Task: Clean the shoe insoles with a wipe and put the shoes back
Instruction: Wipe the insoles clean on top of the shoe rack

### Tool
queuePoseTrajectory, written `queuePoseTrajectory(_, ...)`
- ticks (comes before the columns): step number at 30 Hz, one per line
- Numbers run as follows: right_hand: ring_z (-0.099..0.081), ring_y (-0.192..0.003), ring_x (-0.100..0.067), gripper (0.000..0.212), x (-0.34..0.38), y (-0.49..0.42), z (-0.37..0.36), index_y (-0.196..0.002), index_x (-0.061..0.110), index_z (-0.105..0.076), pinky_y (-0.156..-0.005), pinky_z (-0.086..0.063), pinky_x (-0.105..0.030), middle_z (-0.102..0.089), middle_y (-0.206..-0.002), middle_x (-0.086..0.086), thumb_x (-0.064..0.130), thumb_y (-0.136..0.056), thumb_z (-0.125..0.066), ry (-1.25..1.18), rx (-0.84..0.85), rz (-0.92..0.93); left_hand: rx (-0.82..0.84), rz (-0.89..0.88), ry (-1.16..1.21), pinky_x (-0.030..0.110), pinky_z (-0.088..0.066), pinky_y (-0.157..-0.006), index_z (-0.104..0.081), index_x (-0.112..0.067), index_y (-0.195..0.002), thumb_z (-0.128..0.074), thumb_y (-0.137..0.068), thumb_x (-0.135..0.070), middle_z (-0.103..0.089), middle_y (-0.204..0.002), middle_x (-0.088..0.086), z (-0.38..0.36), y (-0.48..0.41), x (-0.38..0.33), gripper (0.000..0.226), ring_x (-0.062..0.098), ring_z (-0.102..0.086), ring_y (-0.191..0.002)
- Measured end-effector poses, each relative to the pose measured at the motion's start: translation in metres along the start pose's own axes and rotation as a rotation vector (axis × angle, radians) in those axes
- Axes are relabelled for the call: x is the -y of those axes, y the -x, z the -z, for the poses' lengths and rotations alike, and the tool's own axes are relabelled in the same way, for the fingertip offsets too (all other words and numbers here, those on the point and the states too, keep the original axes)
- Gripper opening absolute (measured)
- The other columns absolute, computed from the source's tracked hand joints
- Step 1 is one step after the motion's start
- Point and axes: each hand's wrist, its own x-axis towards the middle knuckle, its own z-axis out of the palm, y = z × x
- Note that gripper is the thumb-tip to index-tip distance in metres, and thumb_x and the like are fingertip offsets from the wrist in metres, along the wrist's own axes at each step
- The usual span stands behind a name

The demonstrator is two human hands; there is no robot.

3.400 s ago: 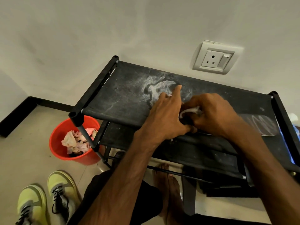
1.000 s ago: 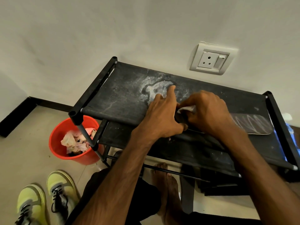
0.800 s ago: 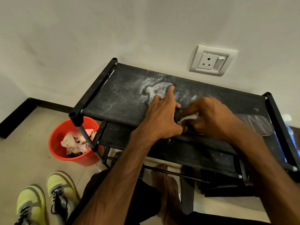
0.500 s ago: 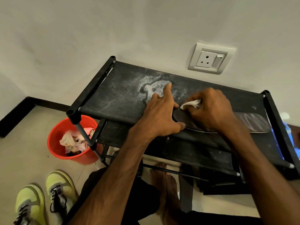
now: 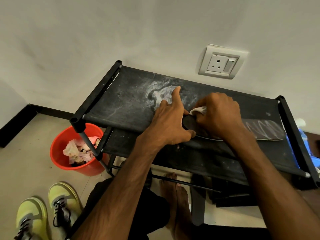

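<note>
Up on the top shelf of the black rack point(image 5: 124, 104), a dark insole point(image 5: 265, 130) lies flat, running left to right along the near edge, with wet streaks shining on its right end. The left hand point(image 5: 170, 125) presses down on the insole's left end, its grip wide: fingers spread, forefinger stretched far onto a whitish dusty stain on the shelf, thumb at the insole's near edge. The right hand point(image 5: 218, 115) is just beside it, its grip bunched round a small white wipe point(image 5: 198, 110), which it holds against the insole. On the floor to the left, partly under the rack's near corner, stands a red bucket point(image 5: 58, 158) with crumpled wipes inside. Two yellow-green shoes point(image 5: 63, 200) sit side by side at the near left. A bare foot point(image 5: 174, 193) rests under the rack. A white socket point(image 5: 220, 64) is on the wall beyond.
</note>
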Motion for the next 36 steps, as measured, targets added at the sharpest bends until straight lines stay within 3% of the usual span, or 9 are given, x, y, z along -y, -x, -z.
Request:
queuePoseTrajectory(5,-0.065,-0.09,-0.027,0.02,0.011,0.002,-0.005,-0.102,0.03,-0.08,-0.068,-0.039,-0.034,-0.072,-0.098,-0.007,0.038,-0.085,-0.076,0.038,0.009,0.11,-0.005,0.02,0.031,0.04,-0.028,-0.109,0.02,-0.026,-0.155,-0.089,-0.068,-0.034,-0.065,-0.118,-0.001,0.0,0.001,0.003,0.14,0.024,-0.034,-0.132)
queuePoseTrajectory(13,-0.067,-0.094,-0.032,0.019,-0.008,0.0,0.005,-0.104,0.033,-0.079,-0.08,-0.056,-0.045,-0.074,-0.102,-0.008,0.035,-0.086,-0.075,-0.009,0.015,-0.05,-0.006,-0.001,0.027,0.043,-0.026,-0.113,0.019,-0.024,-0.155,-0.089,-0.07,-0.035,-0.065,-0.127,-0.008,-0.001,0.001,0.0,0.138,0.023,-0.033,-0.135)
queuePoseTrajectory(19,-0.065,-0.091,-0.031,0.022,0.014,0.004,-0.005,-0.105,0.033,-0.079,-0.067,-0.041,-0.036,-0.068,-0.1,-0.011,0.04,-0.084,-0.075,0.025,0.007,0.13,0.0,0.028,0.022,0.051,-0.03,-0.116,0.025,-0.026,-0.153,-0.087,-0.068,-0.025,-0.063,-0.123,0.004,0.001,0.001,-0.001,0.141,0.031,-0.036,-0.132)
queuePoseTrajectory(27,-0.065,-0.092,-0.032,0.022,0.004,0.004,-0.001,-0.103,0.03,-0.081,-0.07,-0.043,-0.034,-0.072,-0.099,-0.01,0.036,-0.084,-0.074,-0.004,-0.019,0.032,-0.02,0.009,0.014,0.044,-0.028,-0.111,0.023,-0.025,-0.154,-0.088,-0.069,-0.032,-0.067,-0.118,-0.004,-0.002,0.0,-0.001,0.14,0.026,-0.039,-0.127)
queuePoseTrajectory(31,-0.067,-0.087,-0.027,0.019,0.005,0.006,0.003,-0.102,0.031,-0.081,-0.068,-0.048,-0.034,-0.075,-0.097,-0.005,0.035,-0.086,-0.074,-0.03,0.065,0.104,-0.021,0.009,0.01,0.043,-0.03,-0.109,0.02,-0.025,-0.155,-0.088,-0.069,-0.031,-0.066,-0.119,-0.007,-0.001,0.001,0.001,0.138,0.025,-0.038,-0.128)
queuePoseTrajectory(33,-0.069,-0.086,-0.022,0.019,-0.001,0.009,0.011,-0.102,0.036,-0.081,-0.074,-0.057,-0.039,-0.078,-0.096,0.001,0.036,-0.085,-0.075,-0.143,0.163,0.117,-0.026,0.003,0.008,0.044,-0.03,-0.111,0.019,-0.024,-0.155,-0.088,-0.068,-0.03,-0.066,-0.12,-0.01,-0.001,0.001,0.0,0.138,0.024,-0.037,-0.13)
queuePoseTrajectory(36,-0.07,-0.088,-0.018,0.017,-0.011,0.013,0.021,-0.1,0.043,-0.081,-0.079,-0.059,-0.043,-0.078,-0.096,0.008,0.038,-0.084,-0.078,-0.215,0.236,0.078,-0.018,-0.002,-0.002,0.049,-0.03,-0.115,0.016,-0.022,-0.156,-0.088,-0.069,-0.031,-0.066,-0.122,-0.011,0.0,0.001,-0.002,0.136,0.025,-0.037,-0.133)
